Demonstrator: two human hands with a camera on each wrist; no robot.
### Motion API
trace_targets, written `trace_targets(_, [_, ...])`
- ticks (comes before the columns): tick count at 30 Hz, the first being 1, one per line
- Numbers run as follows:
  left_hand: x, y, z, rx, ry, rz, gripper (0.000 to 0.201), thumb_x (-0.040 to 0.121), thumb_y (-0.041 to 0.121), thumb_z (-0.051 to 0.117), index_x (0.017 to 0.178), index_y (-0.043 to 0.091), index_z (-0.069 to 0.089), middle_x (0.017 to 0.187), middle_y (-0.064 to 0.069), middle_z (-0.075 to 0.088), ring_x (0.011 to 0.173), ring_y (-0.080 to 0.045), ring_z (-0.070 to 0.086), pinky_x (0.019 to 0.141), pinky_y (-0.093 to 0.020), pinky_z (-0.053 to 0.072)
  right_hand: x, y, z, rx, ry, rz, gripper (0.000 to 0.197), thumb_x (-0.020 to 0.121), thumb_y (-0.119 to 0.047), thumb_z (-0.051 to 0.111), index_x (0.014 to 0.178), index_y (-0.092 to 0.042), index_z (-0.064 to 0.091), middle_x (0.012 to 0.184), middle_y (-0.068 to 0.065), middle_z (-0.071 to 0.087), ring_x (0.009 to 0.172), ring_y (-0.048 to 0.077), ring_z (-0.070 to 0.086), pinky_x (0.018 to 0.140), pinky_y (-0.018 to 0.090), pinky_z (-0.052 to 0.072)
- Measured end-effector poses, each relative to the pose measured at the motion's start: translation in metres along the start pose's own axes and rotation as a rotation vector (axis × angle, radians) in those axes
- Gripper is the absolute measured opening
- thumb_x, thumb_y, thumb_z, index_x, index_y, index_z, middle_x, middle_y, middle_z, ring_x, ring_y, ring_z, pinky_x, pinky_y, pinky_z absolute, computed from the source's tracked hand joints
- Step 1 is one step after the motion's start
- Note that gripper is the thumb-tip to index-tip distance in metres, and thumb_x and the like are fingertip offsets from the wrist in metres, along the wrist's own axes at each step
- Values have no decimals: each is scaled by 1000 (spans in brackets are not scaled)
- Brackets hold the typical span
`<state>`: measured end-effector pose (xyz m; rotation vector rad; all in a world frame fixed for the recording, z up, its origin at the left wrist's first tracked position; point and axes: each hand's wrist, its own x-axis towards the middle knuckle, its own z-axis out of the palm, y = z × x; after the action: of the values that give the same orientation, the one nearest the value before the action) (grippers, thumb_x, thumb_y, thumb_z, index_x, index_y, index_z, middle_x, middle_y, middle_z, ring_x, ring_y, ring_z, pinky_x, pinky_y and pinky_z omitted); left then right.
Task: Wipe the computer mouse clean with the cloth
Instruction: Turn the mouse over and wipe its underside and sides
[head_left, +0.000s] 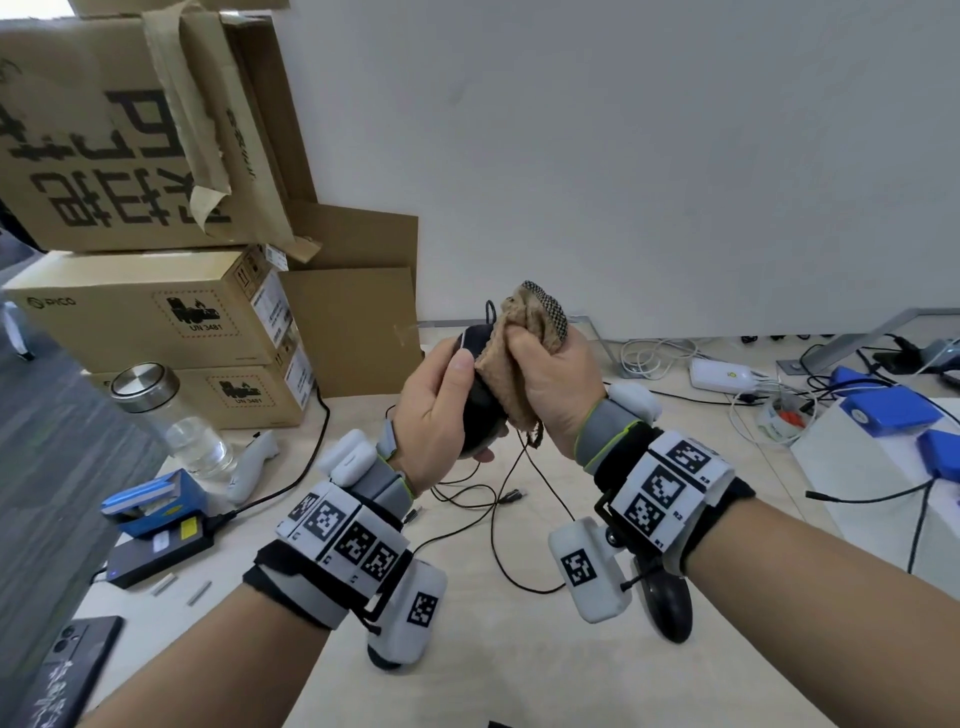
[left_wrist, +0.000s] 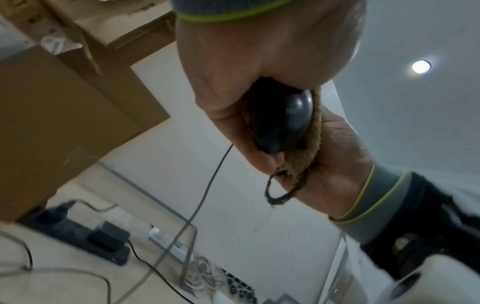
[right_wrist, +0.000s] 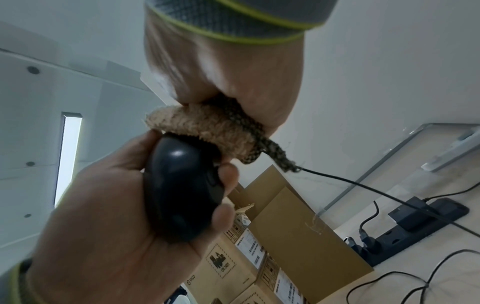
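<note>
A black wired computer mouse is lifted above the table, gripped in my left hand with thumb and fingers curled round it. My right hand clutches a bunched tan cloth with a dark woven edge and presses it against the mouse's right side. The left wrist view shows the mouse in the palm with the cloth behind it. In the right wrist view the cloth sits on top of the mouse. The mouse cable hangs down to the table.
Cardboard boxes are stacked at the back left. A glass jar, a blue box, a black power pack and a phone lie at the left. Cables, a white adapter and blue packs crowd the right.
</note>
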<state>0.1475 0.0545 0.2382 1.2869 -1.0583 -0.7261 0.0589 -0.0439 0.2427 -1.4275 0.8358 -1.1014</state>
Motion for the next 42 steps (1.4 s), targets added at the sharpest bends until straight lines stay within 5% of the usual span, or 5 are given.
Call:
trace_targets(11, [16, 1, -17, -338, -99, -432, 46, 99, 45, 40, 130, 13, 55, 112, -18, 63, 89, -34, 64, 77, -54, 56, -7, 9, -15, -35, -122, -92, 13, 78, -26, 64, 85, -15, 67, 78, -3, 67, 76, 10, 61, 79, 36, 54])
trace_targets(23, [21, -5, -4, -109, 202, -270, 30, 88, 35, 66, 65, 15, 60, 62, -1, 57, 63, -21, 55, 58, -32, 46, -12, 10, -16, -4, -141, -162, 11, 75, -23, 71, 85, -19, 67, 80, -3, 70, 76, 10, 65, 76, 32, 56])
trace_targets(29, [24, -7, -8, -193, 156, -415, 90, 62, 89, 45, 100, 13, 73, 100, -16, 74, 92, -34, 70, 79, -47, 56, -13, 5, -14, 58, -131, -185, 9, 71, -20, 74, 74, -24, 67, 71, -12, 69, 72, 7, 63, 75, 32, 55])
trace_targets(35, [24, -7, -1, -85, 183, -351, 107, 51, 103, 27, 94, 16, 72, 107, -19, 72, 104, -39, 67, 93, -58, 51, -8, 9, -2, -307, -71, -372, 27, 70, -41, 74, 79, -23, 57, 77, -3, 59, 75, 17, 56, 71, 29, 47])
trace_targets(42, [16, 4, 11, 107, 231, -160, 81, 94, 67, 19, 69, 3, 61, 57, 4, 64, 56, -7, 65, 54, -25, 52, 8, 6, 11, -231, 82, -98, 22, 90, -39, 61, 90, -17, 57, 80, -4, 65, 79, 16, 63, 76, 29, 49])
